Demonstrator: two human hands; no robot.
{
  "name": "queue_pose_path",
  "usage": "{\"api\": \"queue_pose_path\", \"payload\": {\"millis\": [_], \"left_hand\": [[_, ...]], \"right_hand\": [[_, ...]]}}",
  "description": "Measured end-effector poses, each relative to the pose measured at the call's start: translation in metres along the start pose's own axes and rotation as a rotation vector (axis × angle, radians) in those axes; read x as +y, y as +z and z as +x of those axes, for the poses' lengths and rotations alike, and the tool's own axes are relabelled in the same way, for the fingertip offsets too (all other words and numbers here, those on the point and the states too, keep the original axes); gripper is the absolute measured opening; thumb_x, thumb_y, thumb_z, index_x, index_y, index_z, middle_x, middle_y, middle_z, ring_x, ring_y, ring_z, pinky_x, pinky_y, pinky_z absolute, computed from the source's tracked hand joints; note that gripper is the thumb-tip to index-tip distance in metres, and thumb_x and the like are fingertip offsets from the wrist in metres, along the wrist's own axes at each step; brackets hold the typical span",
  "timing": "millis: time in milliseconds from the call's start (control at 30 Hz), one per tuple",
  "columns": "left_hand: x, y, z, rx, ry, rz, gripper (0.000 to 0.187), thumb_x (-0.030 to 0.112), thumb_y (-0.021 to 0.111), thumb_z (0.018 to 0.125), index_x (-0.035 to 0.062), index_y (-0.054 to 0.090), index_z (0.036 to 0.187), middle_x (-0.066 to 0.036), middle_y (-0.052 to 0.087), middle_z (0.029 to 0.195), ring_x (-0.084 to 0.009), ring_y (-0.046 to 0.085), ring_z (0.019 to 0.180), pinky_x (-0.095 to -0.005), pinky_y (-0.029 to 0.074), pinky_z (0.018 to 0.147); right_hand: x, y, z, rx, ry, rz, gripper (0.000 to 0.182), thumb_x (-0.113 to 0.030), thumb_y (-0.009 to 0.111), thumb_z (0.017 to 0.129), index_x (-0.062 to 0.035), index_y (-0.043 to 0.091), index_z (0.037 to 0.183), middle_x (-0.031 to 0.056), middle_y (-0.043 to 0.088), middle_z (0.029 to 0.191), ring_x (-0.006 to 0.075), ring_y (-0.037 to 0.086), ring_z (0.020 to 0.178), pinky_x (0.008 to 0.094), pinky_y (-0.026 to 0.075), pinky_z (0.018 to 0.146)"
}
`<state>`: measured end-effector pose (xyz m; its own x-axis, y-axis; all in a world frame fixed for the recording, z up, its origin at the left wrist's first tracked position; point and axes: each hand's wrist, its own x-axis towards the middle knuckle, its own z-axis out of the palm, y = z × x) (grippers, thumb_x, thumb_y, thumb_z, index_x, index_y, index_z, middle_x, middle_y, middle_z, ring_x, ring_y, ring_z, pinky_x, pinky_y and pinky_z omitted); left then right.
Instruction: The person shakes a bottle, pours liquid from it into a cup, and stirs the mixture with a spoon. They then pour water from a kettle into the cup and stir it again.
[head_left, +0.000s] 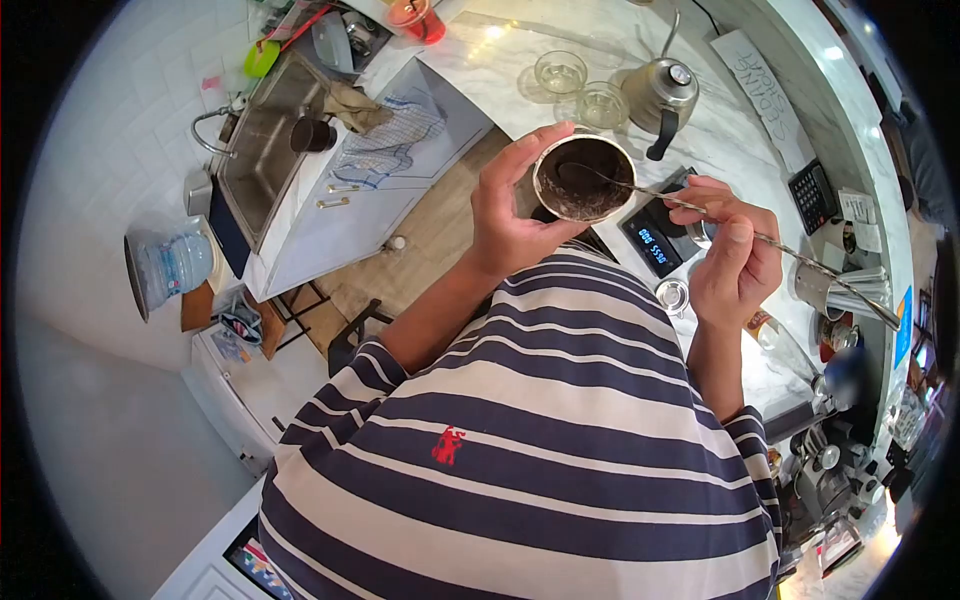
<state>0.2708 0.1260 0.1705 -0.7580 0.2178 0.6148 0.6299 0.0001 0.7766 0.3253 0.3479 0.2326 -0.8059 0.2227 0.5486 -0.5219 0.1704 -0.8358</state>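
Note:
My left hand (502, 212) is wrapped round a small pale-rimmed cup (598, 206), tilted so that its dark inside faces me. Brown, crumbly-looking residue clings to the inner wall. Between the thumb and fingers of my right hand (738, 250) is a long bar spoon (822, 269) with a twisted shaft. Its bowl end reaches into the cup, and the other end points out to the right. Beneath my hands, a black digital scale (652, 246) with lit blue digits lies on the counter, partly hidden by my right hand.
A gooseneck kettle (662, 92) and two clear glasses (560, 74) stand beyond the cup on the marble counter. To the right are a calculator (813, 196) and a metal container of straws (850, 290). At left, a sink (262, 150) adjoins a cabinet draped with a checked cloth (395, 140).

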Motion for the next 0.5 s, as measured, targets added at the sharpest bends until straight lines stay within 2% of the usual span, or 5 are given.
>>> {"api": "queue_pose_path", "payload": {"millis": [133,233,367,467,500], "left_hand": [[-0.001,-0.011,0.0,0.025,0.009,0.028,0.102,0.005,0.098,0.069,0.006,0.035,0.149,-0.027,0.06,0.142,-0.0359,0.064,0.129,-0.0429,0.053,0.109],[-0.002,-0.018,-0.001,0.033,0.009,0.028,0.101,0.004,0.097,0.069,0.0061,0.036,0.149,-0.027,0.061,0.141,-0.0359,0.064,0.129,-0.043,0.053,0.108],[-0.006,-0.024,0.002,0.038,0.043,-0.002,0.1,0.002,0.096,0.069,0.0062,0.036,0.149,-0.027,0.061,0.141,-0.0363,0.065,0.128,-0.043,0.054,0.107],[-0.006,-0.031,0.005,-0.113,0.048,0.073,0.116,-0.003,0.094,0.07,0.0102,0.018,0.156,-0.035,0.047,0.15,-0.0403,0.059,0.133,-0.0474,0.055,0.108],[-0.007,-0.032,0.005,-0.119,0.039,0.071,0.116,-0.003,0.095,0.07,0.01,0.017,0.156,-0.035,0.047,0.15,-0.0403,0.059,0.133,-0.0474,0.055,0.108]], "right_hand": [[-0.001,0.013,0.004,-0.033,-0.007,-0.014,0.028,-0.017,0.046,0.112,0.0033,0.062,0.101,0.0198,0.074,0.082,0.0277,0.075,0.082,0.0514,0.055,0.097],[-0.005,0.019,0.005,-0.076,0.04,-0.048,0.03,-0.023,0.043,0.114,0.0019,0.056,0.104,0.0207,0.072,0.081,0.0338,0.075,0.085,0.0593,0.051,0.101],[-0.003,0.025,0.004,-0.073,0.041,-0.031,0.028,-0.02,0.044,0.113,0.0019,0.058,0.103,0.0201,0.073,0.083,0.0313,0.075,0.084,0.0562,0.053,0.1],[0.0,0.029,0.001,-0.027,0.023,-0.021,0.028,-0.017,0.045,0.112,0.0028,0.062,0.102,0.0176,0.075,0.084,0.0268,0.075,0.081,0.0511,0.056,0.097],[0.0,0.03,0.0,-0.011,0.023,-0.017,0.029,-0.017,0.045,0.112,0.0031,0.062,0.101,0.0175,0.075,0.084,0.0266,0.075,0.081,0.0507,0.056,0.097]]}}
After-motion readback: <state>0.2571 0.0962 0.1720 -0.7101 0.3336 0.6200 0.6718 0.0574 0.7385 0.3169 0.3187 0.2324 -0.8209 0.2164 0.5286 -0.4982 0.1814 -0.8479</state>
